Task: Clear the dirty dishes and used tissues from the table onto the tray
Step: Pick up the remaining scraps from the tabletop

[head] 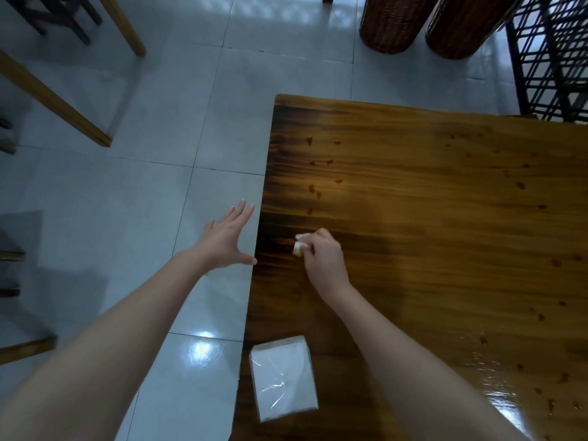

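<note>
My right hand (323, 257) pinches a crumpled stained white tissue (299, 247) on the dark varnished wooden table (429, 218); my left hand (227, 241) is spread flat; brown spills (313, 187) remain; no dishes or tray in view.

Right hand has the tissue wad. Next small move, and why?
Probably lift the tissue wad off the table: the right hand pinches it, the left hand is open beside the edge, and no tray is in view.
</note>
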A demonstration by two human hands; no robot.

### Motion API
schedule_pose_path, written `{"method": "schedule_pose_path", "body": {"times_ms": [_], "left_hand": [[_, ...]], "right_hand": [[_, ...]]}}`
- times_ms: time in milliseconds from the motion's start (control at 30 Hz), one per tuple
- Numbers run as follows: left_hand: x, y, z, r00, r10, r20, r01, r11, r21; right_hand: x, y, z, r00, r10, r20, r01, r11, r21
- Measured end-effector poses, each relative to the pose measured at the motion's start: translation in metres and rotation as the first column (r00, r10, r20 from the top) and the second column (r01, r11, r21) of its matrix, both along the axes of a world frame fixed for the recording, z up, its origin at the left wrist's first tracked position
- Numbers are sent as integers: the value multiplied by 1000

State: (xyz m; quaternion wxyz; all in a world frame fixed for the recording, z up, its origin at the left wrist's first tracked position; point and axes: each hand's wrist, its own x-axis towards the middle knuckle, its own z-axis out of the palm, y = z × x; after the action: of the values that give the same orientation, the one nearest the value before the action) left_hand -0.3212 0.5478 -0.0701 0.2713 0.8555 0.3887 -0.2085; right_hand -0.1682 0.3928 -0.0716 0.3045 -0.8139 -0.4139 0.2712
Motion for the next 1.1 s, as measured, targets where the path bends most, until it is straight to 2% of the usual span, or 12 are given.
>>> {"method": "schedule_pose_path", "body": {"times_ms": [100, 167, 300, 533, 633, 833, 967, 1100], "left_hand": [[-10, -1, -1, 998, 57, 29, -57, 998, 7], [-15, 1, -1, 996, 67, 53, -69, 997, 23], [-15, 2, -2, 994, 79, 70, -81, 996, 25], [16, 6, -6, 994, 56, 92, -54, 998, -19], [28, 10, -7, 994, 50, 100, -47, 998, -36], [43, 24, -13, 997, 41, 68, -37, 998, -54], [52, 33, -13, 989, 94, 110, -86, 993, -79], [58, 36, -12, 992, 78, 101, -70, 995, -75]], "right_hand": [[28, 32, 3, 990, -141, 24, 141, 990, -15], [45, 44, 7, 984, -173, 44, 174, 984, -30], [44, 35, 8, 994, -71, 87, 75, 996, -44], [23, -1, 2, 990, 98, 101, -100, 995, 22], [32, 17, 2, 988, 89, 122, -91, 996, 6], [73, 84, 8, 989, -69, 131, 68, 998, 5], [81, 91, 8, 990, -38, 137, 40, 999, -18], [69, 65, 5, 987, 15, 158, -11, 1000, -23]]}}
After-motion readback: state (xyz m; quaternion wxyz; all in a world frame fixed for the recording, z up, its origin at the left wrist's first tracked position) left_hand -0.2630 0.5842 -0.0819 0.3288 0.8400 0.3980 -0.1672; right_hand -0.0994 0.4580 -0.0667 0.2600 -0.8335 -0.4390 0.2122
